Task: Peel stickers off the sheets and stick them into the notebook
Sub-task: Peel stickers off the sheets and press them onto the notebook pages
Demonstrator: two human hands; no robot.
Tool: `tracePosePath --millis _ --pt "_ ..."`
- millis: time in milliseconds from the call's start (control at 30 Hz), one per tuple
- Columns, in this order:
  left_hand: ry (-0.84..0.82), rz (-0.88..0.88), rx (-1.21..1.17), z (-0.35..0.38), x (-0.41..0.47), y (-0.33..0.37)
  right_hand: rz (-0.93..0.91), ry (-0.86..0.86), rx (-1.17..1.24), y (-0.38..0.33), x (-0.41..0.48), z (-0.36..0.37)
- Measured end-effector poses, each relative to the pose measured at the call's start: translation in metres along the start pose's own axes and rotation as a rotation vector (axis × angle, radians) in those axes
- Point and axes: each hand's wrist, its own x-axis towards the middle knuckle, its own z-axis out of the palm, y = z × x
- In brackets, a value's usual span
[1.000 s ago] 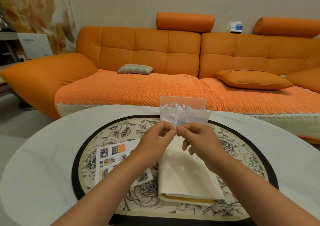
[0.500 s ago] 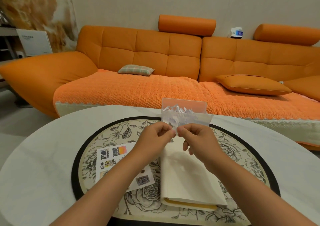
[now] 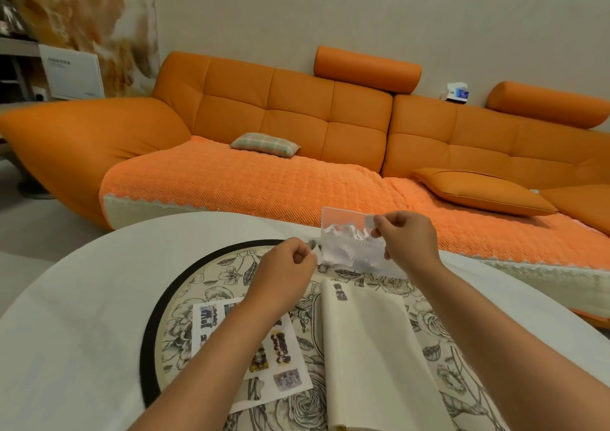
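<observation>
Near the table's (image 3: 82, 315) far edge, the right hand's (image 3: 407, 242) grip pinches a thin, likely floppy sticker sheet (image 3: 350, 252) by its top corner as the left hand (image 3: 284, 265) nips a crease-prone sticker (image 3: 313, 248) above the open notebook (image 3: 369, 348).

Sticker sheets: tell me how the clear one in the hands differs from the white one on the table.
The clear sheet is held up in the air, pinched by the right hand; the white sheet lies flat on the table beside the notebook. The clear sheet is see-through with pale designs; the white sheet is opaque with dark printed pictures. Both are rectangular sticker sheets.
</observation>
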Motion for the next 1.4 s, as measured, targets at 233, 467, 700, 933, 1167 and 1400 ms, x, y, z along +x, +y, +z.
tracePosePath --millis 233,467,700,933,1167,1400 --pt "-0.012 -0.050 -0.017 0.000 0.000 0.002 -0.070 -0.082 -0.402 0.010 0.022 0.024" --pt "-0.043 -0.142 -0.185 0.002 -0.004 0.008 -0.288 -0.205 -0.229 0.001 -0.014 0.015" --pt "-0.129 -0.175 -0.254 0.008 -0.014 0.019 -0.543 -0.292 -0.396 -0.004 -0.078 -0.003" --pt "-0.210 -0.234 -0.322 0.022 -0.020 0.028 -0.646 -0.068 -0.383 0.013 -0.085 0.003" --pt "-0.169 -0.299 -0.541 0.029 -0.017 0.033 -0.089 -0.105 0.080 0.016 -0.076 0.002" --pt "0.022 -0.161 -0.254 0.034 -0.017 0.026 0.452 -0.271 0.613 0.017 -0.075 -0.013"
